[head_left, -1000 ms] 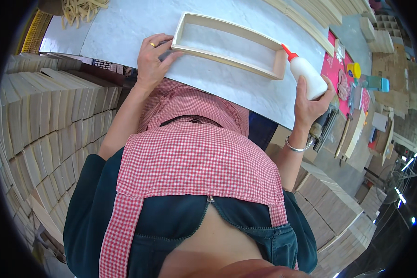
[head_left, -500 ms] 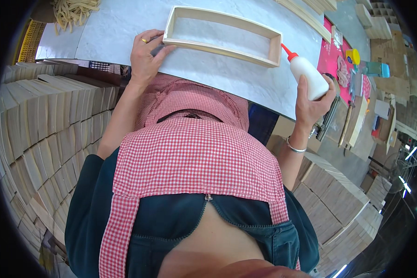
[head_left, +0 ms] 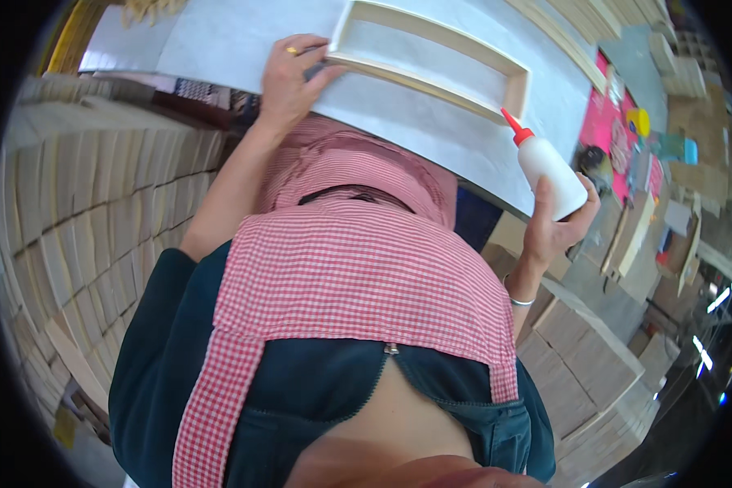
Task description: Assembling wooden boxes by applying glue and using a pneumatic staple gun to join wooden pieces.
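A long, narrow rectangular wooden frame [head_left: 423,85] lies on the pale worktable at the top of the view. My left hand [head_left: 291,88] grips its left end, thumb on the near side and fingers behind. In my right hand [head_left: 555,229] is a white squeeze bottle [head_left: 549,175] with a red pointed nozzle, held at a tilt. The nozzle tip is at the frame's near right corner; whether it touches the wood I cannot tell. No liquid shows at the tip.
The worktable [head_left: 220,49] carries wooden strips [head_left: 561,37] at its far right. Stacked wooden pieces [head_left: 98,187] rise on my left, and more stacks [head_left: 586,350] stand on my right. A yellow tub [head_left: 638,122] and a pink sheet [head_left: 594,122] lie beyond the bottle.
The bottle has come nearer to me, its nozzle going from the frame's right end face to the near right corner. My left hand keeps its grip. The whole view has shifted somewhat.
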Tool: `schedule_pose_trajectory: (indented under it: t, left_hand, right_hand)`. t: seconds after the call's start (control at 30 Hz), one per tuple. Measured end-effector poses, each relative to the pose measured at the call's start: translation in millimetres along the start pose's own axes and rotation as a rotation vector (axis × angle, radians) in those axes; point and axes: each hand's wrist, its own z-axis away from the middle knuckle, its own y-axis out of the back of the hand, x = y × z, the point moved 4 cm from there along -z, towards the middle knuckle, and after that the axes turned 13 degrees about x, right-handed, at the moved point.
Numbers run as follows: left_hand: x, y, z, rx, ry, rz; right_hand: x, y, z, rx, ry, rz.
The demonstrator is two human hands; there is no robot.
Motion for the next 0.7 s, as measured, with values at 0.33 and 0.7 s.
schedule_pose_trajectory:
  t: [0.33, 0.7]
  left_hand:
    - [-5, -5, 5, 0.038, 0.034, 0.025]
    - [-5, -3, 4, 0.043, -0.002, 0.017]
  right_hand:
    - [-82, -122, 35, -0.351, -0.071, -0.444]
    - [-87, -126, 30, -0.343, 0.050, -0.390]
